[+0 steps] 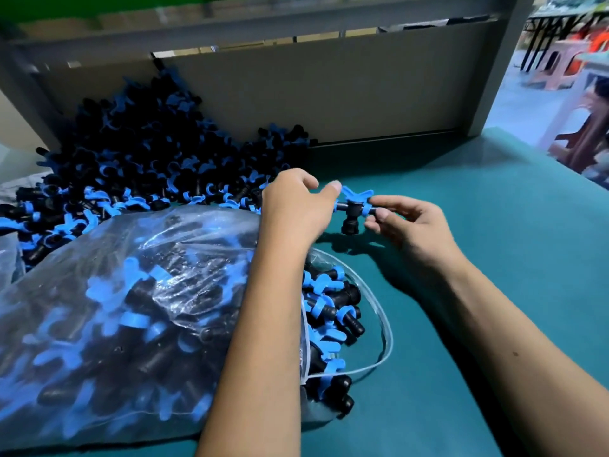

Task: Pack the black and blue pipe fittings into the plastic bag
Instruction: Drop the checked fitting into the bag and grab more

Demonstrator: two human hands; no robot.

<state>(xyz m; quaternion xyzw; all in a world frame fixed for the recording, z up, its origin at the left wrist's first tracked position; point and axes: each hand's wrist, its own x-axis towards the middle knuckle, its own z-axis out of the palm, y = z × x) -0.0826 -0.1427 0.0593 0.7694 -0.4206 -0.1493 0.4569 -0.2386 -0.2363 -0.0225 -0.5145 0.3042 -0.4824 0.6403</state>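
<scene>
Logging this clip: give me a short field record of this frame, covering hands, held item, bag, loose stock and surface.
left hand: pinches one end of the held fitting
right hand: pinches the other end
held fitting: black tee body, blue winged handle on top, lifted above the table
plastic bag: clear, lying on its side, nearly full, mouth open toward the right
loose pile: many fittings heaped against the back panel
table: teal surface

glossy crinkled clear plastic bag (138, 258), matt plastic fittings (131, 153), smooth matt teal table (494, 258)
</scene>
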